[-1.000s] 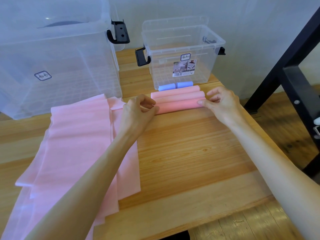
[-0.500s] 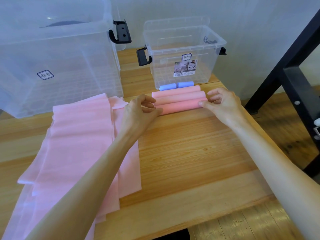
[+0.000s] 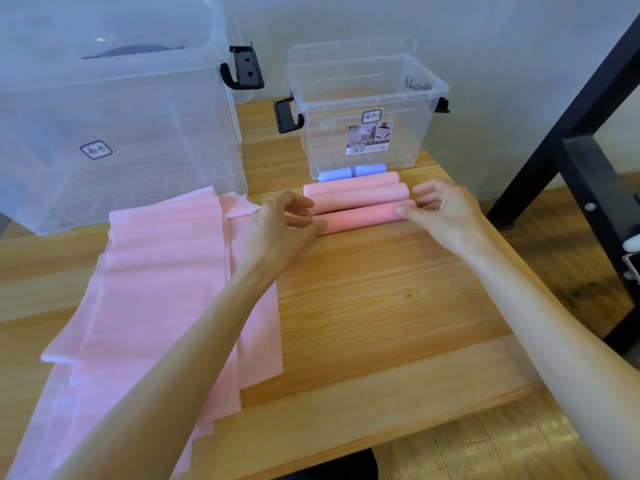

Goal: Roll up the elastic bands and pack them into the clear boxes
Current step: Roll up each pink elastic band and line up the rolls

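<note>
While three rolled pink elastic bands lay side by side on the wooden tabletop (image 3: 381, 306), the left hand (image 3: 277, 226) pinched the left end of the nearest pink roll (image 3: 360, 218) with curled fingers and the right hand (image 3: 446, 211) gripped its right end, thumb on the roll's front. Two small blue rolls (image 3: 351, 172) sat just behind, touching the small clear plastic box with black latches (image 3: 367, 109). A stack of flat pink bands (image 3: 166, 289) lay left, before the large clear box (image 3: 114, 116).
</note>
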A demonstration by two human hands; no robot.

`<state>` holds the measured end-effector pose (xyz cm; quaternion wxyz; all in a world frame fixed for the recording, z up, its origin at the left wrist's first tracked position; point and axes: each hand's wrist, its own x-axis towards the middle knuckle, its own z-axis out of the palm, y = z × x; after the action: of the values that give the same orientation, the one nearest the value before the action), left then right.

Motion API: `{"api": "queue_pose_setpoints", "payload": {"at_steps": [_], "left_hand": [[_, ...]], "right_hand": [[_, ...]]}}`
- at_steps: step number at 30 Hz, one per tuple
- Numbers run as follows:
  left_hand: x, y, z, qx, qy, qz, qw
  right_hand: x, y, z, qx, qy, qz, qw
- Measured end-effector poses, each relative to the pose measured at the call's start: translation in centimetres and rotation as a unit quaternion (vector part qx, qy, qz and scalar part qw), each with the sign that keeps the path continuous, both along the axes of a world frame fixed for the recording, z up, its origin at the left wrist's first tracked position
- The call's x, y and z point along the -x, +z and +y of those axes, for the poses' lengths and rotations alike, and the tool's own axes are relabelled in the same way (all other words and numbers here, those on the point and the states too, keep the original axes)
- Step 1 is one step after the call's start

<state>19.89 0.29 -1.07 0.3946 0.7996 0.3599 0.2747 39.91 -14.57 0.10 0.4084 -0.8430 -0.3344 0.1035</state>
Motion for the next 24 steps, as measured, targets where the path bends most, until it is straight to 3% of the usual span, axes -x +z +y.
{"api": "queue_pose_setpoints", "payload": {"at_steps": [24], "left_hand": [[3.3, 0.8, -2.0, 0.008, 0.001, -0.012, 1.0]], "right_hand": [[2.1, 0.6, -2.6, 0.003, 0.008, -0.017, 1.0]]}}
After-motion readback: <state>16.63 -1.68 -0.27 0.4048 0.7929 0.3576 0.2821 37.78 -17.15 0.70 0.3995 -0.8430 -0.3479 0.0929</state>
